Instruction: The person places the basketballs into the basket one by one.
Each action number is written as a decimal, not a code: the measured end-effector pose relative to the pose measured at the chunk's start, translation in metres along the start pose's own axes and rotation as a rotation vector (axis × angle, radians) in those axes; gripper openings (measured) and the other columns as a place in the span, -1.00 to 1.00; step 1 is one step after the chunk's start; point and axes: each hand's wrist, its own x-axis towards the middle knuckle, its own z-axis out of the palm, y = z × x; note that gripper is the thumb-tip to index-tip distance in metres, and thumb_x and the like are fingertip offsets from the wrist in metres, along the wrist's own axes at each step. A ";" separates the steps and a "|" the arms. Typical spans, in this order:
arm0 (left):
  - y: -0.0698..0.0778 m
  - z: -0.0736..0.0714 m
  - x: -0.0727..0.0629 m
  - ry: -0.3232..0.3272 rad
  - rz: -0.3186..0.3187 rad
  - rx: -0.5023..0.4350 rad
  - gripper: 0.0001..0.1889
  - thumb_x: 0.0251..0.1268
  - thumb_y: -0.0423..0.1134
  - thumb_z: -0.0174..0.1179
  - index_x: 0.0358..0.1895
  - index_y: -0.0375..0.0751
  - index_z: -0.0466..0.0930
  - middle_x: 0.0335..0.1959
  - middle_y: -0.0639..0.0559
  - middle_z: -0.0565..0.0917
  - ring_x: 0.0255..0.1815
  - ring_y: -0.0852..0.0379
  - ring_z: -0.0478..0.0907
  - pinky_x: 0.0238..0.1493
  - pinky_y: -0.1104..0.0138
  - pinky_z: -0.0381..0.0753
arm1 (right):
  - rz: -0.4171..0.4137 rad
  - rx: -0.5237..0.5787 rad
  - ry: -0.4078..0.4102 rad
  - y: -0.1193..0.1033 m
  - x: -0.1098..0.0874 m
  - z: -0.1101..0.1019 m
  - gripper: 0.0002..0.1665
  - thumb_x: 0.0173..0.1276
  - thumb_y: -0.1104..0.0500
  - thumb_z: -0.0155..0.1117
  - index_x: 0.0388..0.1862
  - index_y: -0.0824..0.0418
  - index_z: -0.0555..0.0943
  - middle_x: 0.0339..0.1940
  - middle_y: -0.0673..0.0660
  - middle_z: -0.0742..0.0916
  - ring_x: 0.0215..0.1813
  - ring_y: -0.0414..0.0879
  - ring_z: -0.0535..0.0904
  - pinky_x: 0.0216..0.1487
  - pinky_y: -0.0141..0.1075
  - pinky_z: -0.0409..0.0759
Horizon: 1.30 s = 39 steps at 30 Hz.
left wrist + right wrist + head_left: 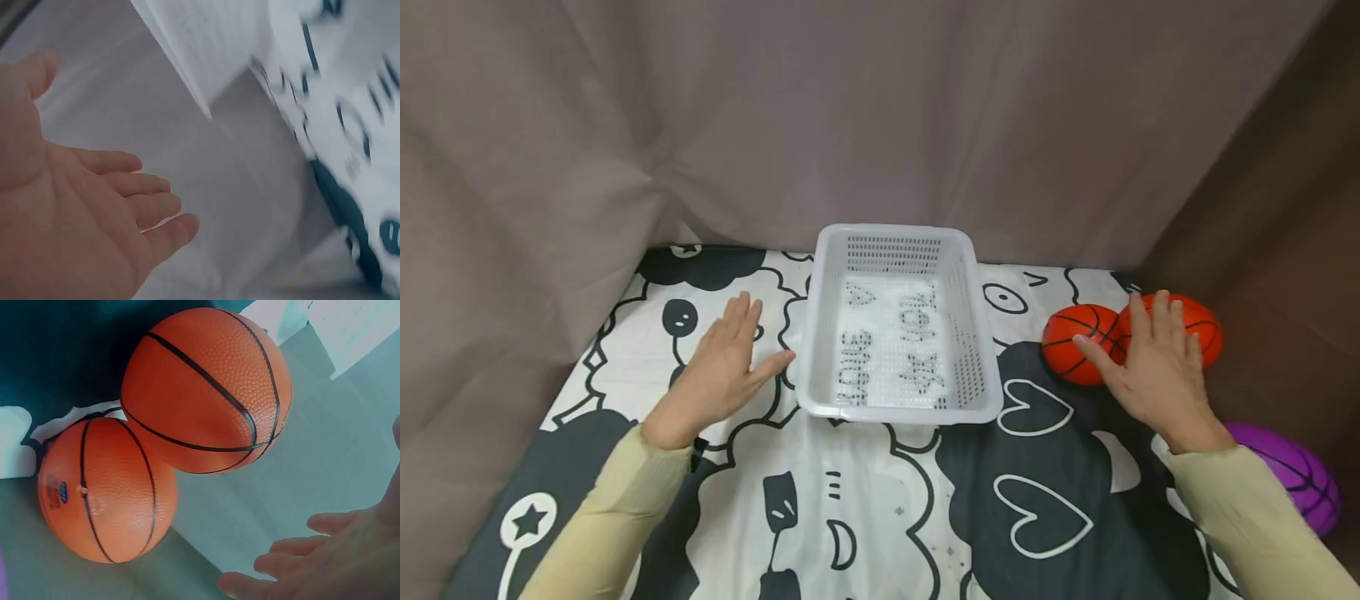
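Note:
A white plastic basket (898,414) with slotted walls stands in the middle of the patterned cloth, and the cloth's print shows through its bottom. My left hand (711,375) is held to the left of it, fingers straight and thumb toward its wall. In the left wrist view the left palm (81,206) faces up and holds nothing. Over at the right, two orange toy basketballs (1078,343) (206,394) lie side by side. My right hand (1157,371) is spread above them, overlapping both in the head view. The right wrist view shows its fingers (294,547) apart from the balls.
A purple ball (1292,471) with black lines lies at the right edge, partly behind the right sleeve (1255,508). The cloth (820,500) is printed in black and white. Grey-brown curtains (880,117) hang behind and along both sides.

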 end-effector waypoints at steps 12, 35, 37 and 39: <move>0.037 0.070 -0.008 0.142 -0.054 -0.451 -0.06 0.36 0.22 0.07 0.56 -0.25 -0.17 0.59 -0.05 -0.31 0.56 -0.07 -0.26 0.45 -0.06 -0.04 | 0.204 0.186 0.042 -0.002 -0.014 0.005 0.28 0.32 -0.40 0.05 0.56 0.33 -0.34 0.55 0.37 -0.31 0.52 0.33 -0.47 0.27 0.44 -0.38; 0.047 0.096 0.006 0.268 -0.149 -0.609 -0.13 0.24 0.02 0.25 0.53 -0.22 0.06 0.59 -0.04 -0.11 0.53 -0.10 -0.03 0.38 -0.06 0.16 | 0.447 0.318 0.157 0.006 -0.002 0.046 0.39 0.18 -0.42 0.23 0.55 0.22 -0.39 0.51 0.31 -0.26 0.46 0.32 -0.34 0.38 0.31 -0.15; 0.046 0.095 0.006 0.287 -0.143 -0.611 -0.14 0.23 0.00 0.26 0.52 -0.21 0.07 0.58 -0.02 -0.09 0.53 -0.07 -0.03 0.38 -0.04 0.15 | 0.452 0.320 0.151 0.006 0.000 0.050 0.41 0.16 -0.43 0.23 0.56 0.21 -0.38 0.51 0.30 -0.26 0.46 0.34 -0.31 0.36 0.32 -0.10; 0.045 0.095 0.005 0.307 -0.134 -0.614 -0.16 0.24 -0.02 0.26 0.52 -0.21 0.09 0.58 0.01 -0.07 0.53 -0.03 -0.04 0.40 -0.03 0.14 | 0.449 0.320 0.155 0.004 0.002 0.055 0.42 0.14 -0.44 0.25 0.56 0.21 -0.37 0.51 0.31 -0.25 0.46 0.33 -0.29 0.35 0.32 -0.07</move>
